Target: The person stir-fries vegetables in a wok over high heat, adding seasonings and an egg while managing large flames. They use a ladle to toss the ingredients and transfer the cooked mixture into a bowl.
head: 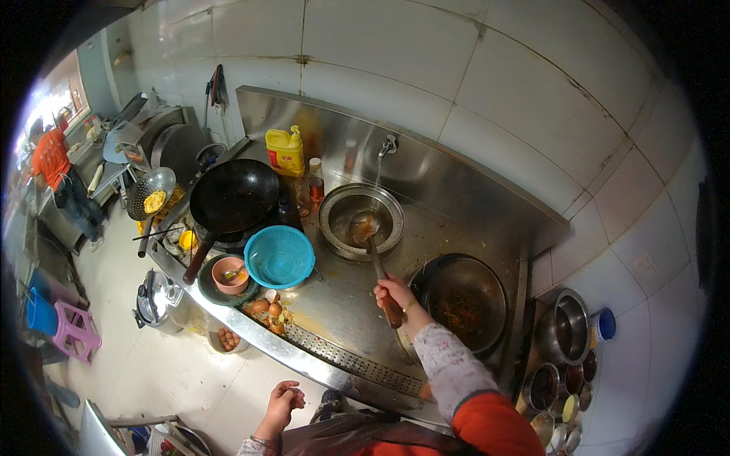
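Note:
My right hand [394, 296] grips the wooden handle of a metal ladle [374, 251]. The ladle's bowl dips into a round metal basin [327, 228] on the steel cooking range. Water runs from a wall tap [388, 146] into this basin. Below my right forearm sits a wok [466, 302] with browned food scraps in its bottom. My left hand [287, 395] hangs in front of the range's front edge, fingers loosely curled, apparently holding nothing.
A black wok [235, 194], a blue plastic colander [280, 256] and a pink bowl [231, 273] crowd the left side. Eggshells [268, 306] lie near the perforated drain strip [348, 354]. Seasoning pots [542, 386] stand at right. A person [57, 165] stands far left.

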A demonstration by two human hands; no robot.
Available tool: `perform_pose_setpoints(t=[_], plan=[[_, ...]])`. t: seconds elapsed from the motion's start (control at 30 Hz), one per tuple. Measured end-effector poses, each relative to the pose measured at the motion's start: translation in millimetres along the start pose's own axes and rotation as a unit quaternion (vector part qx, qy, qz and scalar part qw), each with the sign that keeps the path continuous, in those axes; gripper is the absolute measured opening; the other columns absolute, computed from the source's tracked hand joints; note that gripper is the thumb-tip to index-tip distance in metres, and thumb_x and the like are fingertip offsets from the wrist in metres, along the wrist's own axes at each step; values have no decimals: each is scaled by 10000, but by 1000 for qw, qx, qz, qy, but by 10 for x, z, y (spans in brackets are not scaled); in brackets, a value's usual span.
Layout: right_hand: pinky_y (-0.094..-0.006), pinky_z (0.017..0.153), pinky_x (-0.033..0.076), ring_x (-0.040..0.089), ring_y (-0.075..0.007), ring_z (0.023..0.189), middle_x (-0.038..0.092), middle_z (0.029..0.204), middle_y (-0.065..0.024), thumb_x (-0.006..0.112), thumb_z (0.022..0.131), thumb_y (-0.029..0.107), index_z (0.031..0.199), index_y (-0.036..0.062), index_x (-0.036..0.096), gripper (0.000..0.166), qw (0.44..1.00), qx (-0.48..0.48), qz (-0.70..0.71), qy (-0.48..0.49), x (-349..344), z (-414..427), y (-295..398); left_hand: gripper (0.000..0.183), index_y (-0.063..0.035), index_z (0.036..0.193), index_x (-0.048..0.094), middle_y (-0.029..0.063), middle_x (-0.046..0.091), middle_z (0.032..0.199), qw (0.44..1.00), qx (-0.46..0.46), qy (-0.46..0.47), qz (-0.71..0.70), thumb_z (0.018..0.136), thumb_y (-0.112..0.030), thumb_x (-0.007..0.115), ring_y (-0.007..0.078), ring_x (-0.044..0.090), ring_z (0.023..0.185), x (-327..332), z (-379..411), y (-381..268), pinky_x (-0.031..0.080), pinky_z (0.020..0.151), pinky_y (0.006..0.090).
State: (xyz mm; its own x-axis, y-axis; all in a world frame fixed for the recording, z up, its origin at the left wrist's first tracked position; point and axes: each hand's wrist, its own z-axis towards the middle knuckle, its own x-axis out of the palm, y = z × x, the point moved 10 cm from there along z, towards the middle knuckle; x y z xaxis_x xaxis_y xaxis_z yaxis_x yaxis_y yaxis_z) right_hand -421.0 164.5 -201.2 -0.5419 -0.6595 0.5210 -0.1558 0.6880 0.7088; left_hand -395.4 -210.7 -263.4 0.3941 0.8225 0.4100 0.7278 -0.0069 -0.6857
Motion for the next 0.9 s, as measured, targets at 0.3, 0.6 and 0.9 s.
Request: perform_pose_setpoints(t=[0.3, 0.6, 0.9], plan=[[-274, 553, 491, 574, -117, 591, 501, 679, -40, 355, 922, 212, 828, -8, 453, 259, 809, -81, 518, 267, 221, -2039, 187, 224, 4, 1014, 473, 134, 582, 759, 984, -115, 101, 90, 815, -98, 472, 217, 573, 590, 348, 364, 306, 488, 536, 310], [-216, 488, 371, 424, -64, 470, 470, 677, 11, 402, 908, 251, 954, 110, 476, 166, 916, -78, 391, -42, -711, -3228, -450, 177, -32, 980, 495, 80, 558, 771, 952, -64, 254, 159, 805, -54, 479, 178, 557, 642, 1328, 847, -33, 469, 567, 302], [-254, 436, 393, 453, -102, 477, 489, 663, -30, 469, 829, 57, 1337, 103, 255, 553, 866, -139, -236, -419, -1581, -3489, -443, 157, -27, 974, 498, 77, 565, 808, 922, -121, 296, 220, 837, -103, 499, 186, 564, 671, 1577, 660, 431, 477, 576, 305]])
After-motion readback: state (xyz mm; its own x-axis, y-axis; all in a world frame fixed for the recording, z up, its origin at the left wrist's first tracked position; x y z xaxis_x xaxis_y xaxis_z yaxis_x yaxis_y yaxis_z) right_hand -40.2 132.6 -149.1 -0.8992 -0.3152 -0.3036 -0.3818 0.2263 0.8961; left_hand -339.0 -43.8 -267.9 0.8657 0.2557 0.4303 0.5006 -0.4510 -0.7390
